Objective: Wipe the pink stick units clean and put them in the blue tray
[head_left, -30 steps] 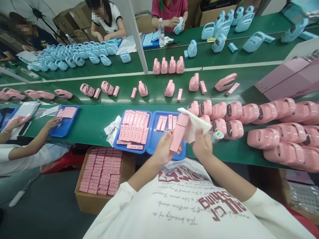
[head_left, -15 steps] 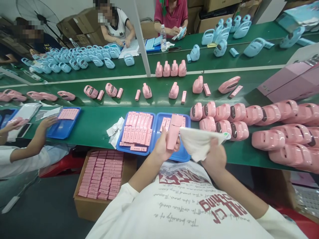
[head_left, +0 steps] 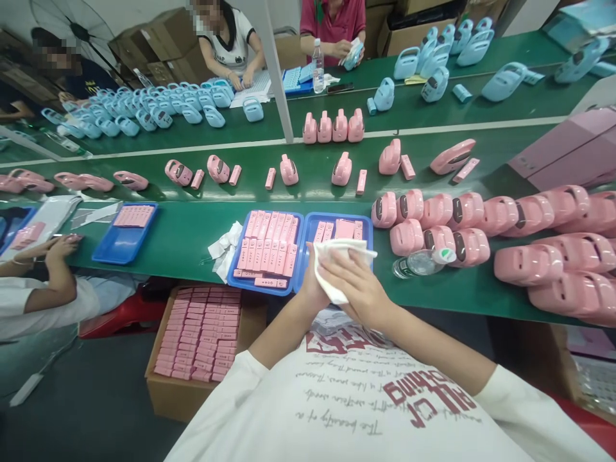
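Observation:
In my left hand [head_left: 310, 292] is a long pink plastic piece [head_left: 345, 229], mostly hidden; what looks like its top end shows above a white cloth [head_left: 327, 279]. My right hand [head_left: 360, 282] lies over the cloth, fingers bent and pressing it onto the piece. Both hands are above the near edge of a blue tray [head_left: 302, 273] with a few small pink pieces [head_left: 323, 231] in it. Left of it, a second blue tray [head_left: 234, 273] is filled with rows of pink pieces with small dark marks [head_left: 269, 247].
Crumpled white tissue [head_left: 224, 253] lies left of the trays. A clear bottle [head_left: 418, 263] rests on its side at right, by rows of pink handled housings [head_left: 437, 208]. A carton of pink pieces [head_left: 205, 333] stands below the table edge. Co-workers sit at left and opposite.
My right hand has brought the white cloth leftward onto the pink piece, covering most of it. The bottle at right has come into view. The co-worker at left has drawn a hand back from the tray.

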The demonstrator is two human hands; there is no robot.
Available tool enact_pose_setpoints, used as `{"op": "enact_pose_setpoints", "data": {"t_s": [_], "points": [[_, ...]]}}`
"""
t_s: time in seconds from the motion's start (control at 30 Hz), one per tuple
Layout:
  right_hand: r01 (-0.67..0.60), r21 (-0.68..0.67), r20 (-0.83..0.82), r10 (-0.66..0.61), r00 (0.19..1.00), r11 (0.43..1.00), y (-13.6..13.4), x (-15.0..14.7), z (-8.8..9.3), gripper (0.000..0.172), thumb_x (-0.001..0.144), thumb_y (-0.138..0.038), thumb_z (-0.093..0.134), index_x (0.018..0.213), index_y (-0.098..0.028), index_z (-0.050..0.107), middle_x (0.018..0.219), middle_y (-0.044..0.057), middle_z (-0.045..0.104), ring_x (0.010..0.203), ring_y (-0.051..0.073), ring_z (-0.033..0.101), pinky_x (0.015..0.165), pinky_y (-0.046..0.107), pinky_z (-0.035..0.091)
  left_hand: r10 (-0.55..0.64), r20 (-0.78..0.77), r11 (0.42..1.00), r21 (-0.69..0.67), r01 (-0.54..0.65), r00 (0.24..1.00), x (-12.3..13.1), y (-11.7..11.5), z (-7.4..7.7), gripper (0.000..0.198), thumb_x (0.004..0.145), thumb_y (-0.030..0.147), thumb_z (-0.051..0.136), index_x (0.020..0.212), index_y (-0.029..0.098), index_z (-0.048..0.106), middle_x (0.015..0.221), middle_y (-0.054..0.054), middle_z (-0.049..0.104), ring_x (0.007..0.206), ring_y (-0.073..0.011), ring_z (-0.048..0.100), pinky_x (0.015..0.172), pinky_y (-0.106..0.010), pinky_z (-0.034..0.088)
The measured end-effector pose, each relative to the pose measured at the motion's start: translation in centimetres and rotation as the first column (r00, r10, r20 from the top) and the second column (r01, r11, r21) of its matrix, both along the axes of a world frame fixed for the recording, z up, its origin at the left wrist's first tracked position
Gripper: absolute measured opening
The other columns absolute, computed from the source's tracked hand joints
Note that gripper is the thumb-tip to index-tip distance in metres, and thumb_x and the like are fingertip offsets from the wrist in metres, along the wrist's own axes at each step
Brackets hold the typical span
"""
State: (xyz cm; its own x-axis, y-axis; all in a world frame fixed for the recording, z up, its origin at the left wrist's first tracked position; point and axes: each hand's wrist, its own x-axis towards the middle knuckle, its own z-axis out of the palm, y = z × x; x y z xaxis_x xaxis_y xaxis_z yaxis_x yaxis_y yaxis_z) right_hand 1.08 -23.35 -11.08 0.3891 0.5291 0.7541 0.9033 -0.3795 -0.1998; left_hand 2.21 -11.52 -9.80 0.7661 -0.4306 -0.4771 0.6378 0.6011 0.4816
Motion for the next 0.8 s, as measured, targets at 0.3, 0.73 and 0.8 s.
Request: {"op": "enact_pose_setpoints", "data": {"t_s": [0.3,0.73,0.8], "points": [[0.427,0.648,-0.736,0.376,0.563,0.631,-3.0,-0.3,-0.7,0.045,0.097,-0.041,0.034,0.093,-0.011,0.067,0.095,0.010,0.066,0.090,0.015,0.065,0.078,0.025,0.054,-0.106,0.286,0.982,-0.122,0.145,0.953,-0.5,2.6,-1.3,0.089,0.078,0.082,0.014,0.099,0.007,0.055,0.055,-0.003,0.047,0.035,-0.0062,0.038,0.034,-0.016,0.027],[0.108,0.189,-0.211,-0.067,0.975,0.976,1.2,0.3,0.0,0.045,0.095,-0.022,0.036,0.132,0.001,0.046,0.142,0.022,0.034,0.139,0.029,0.025,0.111,0.046,0.030,0.045,0.153,0.988,0.138,-0.066,0.987,-0.7,1.6,-1.2,0.045,0.095,0.043,0.033,0.110,0.008,0.055,0.067,-0.003,0.054,0.053,-0.0063,0.050,0.055,-0.018,0.043],[0.086,0.018,0.017,-0.086,0.996,0.996,1.6,-0.2,-0.3,0.042,0.093,-0.016,0.040,0.129,0.003,0.046,0.140,0.021,0.038,0.141,0.031,0.018,0.114,0.049,0.021,0.146,0.112,0.981,0.112,-0.158,0.983,-0.5,1.9,-0.6,0.030,0.094,0.027,0.038,0.102,0.006,0.058,0.066,-0.003,0.054,0.055,-0.0031,0.049,0.060,-0.014,0.043]]}}
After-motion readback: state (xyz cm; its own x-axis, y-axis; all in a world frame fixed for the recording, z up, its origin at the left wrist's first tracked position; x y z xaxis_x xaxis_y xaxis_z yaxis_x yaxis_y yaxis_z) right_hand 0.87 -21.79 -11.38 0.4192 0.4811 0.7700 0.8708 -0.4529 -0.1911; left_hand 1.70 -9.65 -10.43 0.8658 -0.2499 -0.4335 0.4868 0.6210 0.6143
